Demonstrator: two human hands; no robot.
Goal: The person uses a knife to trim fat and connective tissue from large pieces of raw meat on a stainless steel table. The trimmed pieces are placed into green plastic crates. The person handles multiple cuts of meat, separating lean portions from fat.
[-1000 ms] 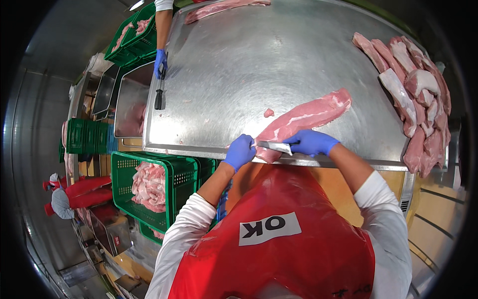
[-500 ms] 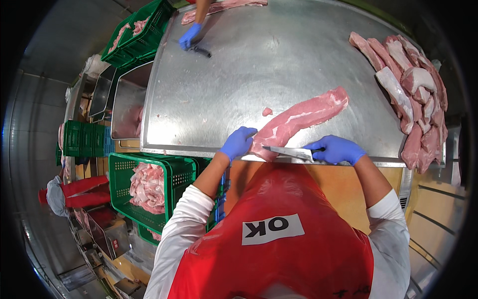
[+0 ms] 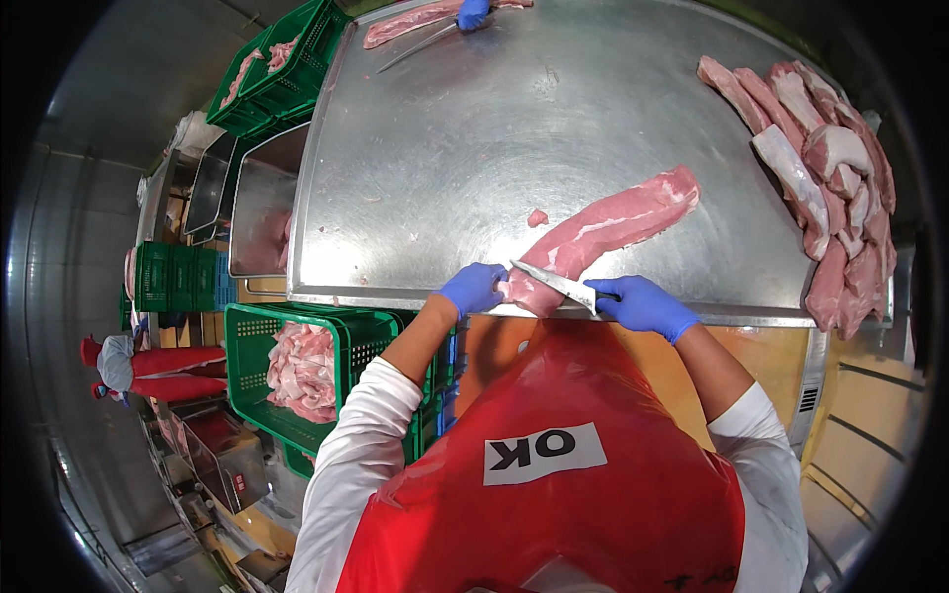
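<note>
A long strip of pork loin (image 3: 603,229) lies slantwise on the metal table, its near end at the front edge. My right hand (image 3: 647,305), in a blue glove, is closed round the black handle of a knife (image 3: 560,285). The blade lies across the near end of the loin and points up and left. Gloved in blue too, my left hand (image 3: 474,290) is closed on the loin's left near end; its fingertips are partly hidden. A small scrap of meat (image 3: 537,217) sits just beyond the loin.
Several pork pieces (image 3: 840,178) are heaped at the table's right end. A green crate (image 3: 341,366) of trimmings stands below the left front edge. Across the table (image 3: 425,168), a co-worker's gloved hand (image 3: 474,13) holds a knife by another strip. More green crates (image 3: 259,94) stand at far left.
My knife has swung from nearly level to a slant, its tip now farther up on the loin. My right hand shifted slightly left. The co-worker's hand moved right to the far strip.
</note>
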